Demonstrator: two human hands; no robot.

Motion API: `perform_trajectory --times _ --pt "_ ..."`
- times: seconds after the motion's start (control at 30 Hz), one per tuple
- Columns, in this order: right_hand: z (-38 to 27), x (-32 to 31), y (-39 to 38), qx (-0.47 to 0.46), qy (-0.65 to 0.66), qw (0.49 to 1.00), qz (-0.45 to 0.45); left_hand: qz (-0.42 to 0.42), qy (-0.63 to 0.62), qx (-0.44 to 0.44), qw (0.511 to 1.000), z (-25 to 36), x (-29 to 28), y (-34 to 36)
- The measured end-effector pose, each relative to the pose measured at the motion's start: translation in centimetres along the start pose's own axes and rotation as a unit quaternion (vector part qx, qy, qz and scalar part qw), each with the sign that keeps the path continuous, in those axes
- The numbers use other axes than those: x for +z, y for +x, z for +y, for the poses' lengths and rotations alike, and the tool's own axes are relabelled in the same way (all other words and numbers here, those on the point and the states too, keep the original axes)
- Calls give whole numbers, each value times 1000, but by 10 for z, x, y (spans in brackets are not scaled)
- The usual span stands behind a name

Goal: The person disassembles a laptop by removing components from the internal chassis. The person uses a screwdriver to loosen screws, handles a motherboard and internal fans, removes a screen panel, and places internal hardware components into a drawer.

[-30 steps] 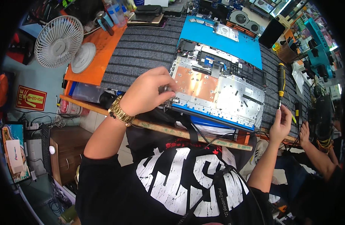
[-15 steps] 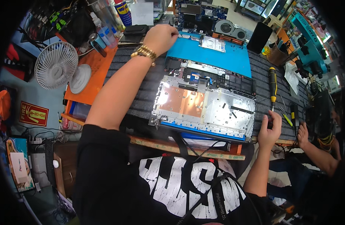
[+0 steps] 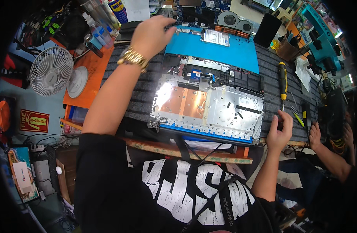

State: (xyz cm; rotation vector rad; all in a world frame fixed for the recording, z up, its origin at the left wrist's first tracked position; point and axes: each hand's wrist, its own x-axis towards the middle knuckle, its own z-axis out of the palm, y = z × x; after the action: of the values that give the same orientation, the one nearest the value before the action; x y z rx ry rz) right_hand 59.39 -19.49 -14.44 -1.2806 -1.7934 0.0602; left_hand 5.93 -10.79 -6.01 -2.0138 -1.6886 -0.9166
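The left hand [image 3: 149, 37] is holding its fingers nearly together, contents unclear; the right hand [image 3: 278, 132] is resting half-curled beside a yellow-and-black screwdriver [image 3: 282, 79], grip unclear. Between them, a flat silver-and-copper laptop chassis [image 3: 225, 112] is lying, probably light, fairly stiff, best gripped by its edges.

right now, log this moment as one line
left grip: by far-left corner of blue mat | right grip: at tip of screwdriver, hold unclear | laptop chassis: open | hard drive: on mat
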Motion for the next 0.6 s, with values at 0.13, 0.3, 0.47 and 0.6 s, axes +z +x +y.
perform_trajectory --times 0.13,0.3,0.47,0.6 --pt "1 2 1 -4 -5 1000 5 17 -31 -36 999 18 -85 -42" --pt "14 2 2 6 -23 1000 -10 -60 -56 -186 979 -1 -95 -94" --pt "52 -3 50 81 -52 995 -22 -42 -146 -113 982 -8 -85 -115" --pt "79 17 105 75 -176 979 -66 -95 -206 -35 973 -20 -72 -124"
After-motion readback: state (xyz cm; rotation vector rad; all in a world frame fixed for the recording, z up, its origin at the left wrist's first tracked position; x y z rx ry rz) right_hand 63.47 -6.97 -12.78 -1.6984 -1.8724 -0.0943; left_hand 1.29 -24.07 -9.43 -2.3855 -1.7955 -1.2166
